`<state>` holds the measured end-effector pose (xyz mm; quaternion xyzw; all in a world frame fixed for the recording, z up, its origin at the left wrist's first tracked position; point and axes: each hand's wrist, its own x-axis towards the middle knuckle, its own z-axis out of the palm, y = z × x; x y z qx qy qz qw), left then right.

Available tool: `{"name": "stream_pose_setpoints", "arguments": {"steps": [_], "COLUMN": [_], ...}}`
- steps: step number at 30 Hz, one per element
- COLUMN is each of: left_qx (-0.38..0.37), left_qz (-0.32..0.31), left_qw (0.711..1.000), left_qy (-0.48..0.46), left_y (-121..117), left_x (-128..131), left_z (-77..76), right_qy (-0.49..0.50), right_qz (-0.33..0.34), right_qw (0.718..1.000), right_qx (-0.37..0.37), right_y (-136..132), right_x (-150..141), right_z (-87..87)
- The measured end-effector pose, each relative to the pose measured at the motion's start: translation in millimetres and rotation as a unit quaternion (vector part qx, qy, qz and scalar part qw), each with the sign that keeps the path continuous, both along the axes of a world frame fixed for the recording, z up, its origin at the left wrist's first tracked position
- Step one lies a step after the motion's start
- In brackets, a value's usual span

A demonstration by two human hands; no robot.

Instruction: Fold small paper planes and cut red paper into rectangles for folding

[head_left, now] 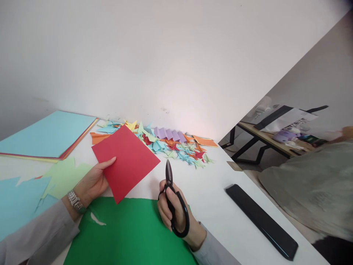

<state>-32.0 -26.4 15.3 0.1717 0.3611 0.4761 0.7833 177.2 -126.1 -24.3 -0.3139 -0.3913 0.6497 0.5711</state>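
Note:
My left hand (95, 180) grips a square of red paper (128, 162) near its left side, thumb on top and the other fingers hidden beneath. The square is tilted so one corner points up. In my right hand (173, 206) is a pair of black-handled scissors (168, 175), its blades together and pointing away from me. The blade tips stand apart from the paper, just right of its right corner. Below both hands lies a green sheet (124, 235) with a small torn white patch.
Cut paper shapes (176, 147) are heaped along the wall. A stack of coloured sheets (52, 132) lies at back left, with light green (66, 175) and blue cut pieces (19, 202) nearer. A long black object (261, 221) rests near the table's right edge. Beyond stands another table (270, 138).

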Motion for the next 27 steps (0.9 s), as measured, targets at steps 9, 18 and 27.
{"name": "stream_pose_setpoints", "arguments": {"steps": [9,18,27], "left_qx": [0.02,0.054,0.066], "left_qz": [0.014,-0.059,-0.092], "left_qw": [1.0,0.997,0.993], "left_qy": [0.001,0.019,0.022], "left_y": [-5.9,-7.9,-7.4], "left_x": [-0.8,0.4,0.7], "left_z": [0.4,0.2,-0.4], "right_qy": [0.006,0.021,0.021], "right_qz": [-0.106,-0.12,-0.131], "right_qw": [0.994,0.992,0.99], "right_qx": [-0.024,-0.03,-0.05], "right_y": [3.7,7.0,7.3], "right_x": [0.7,-0.5,0.6], "right_z": [4.0,2.5,6.4]}}
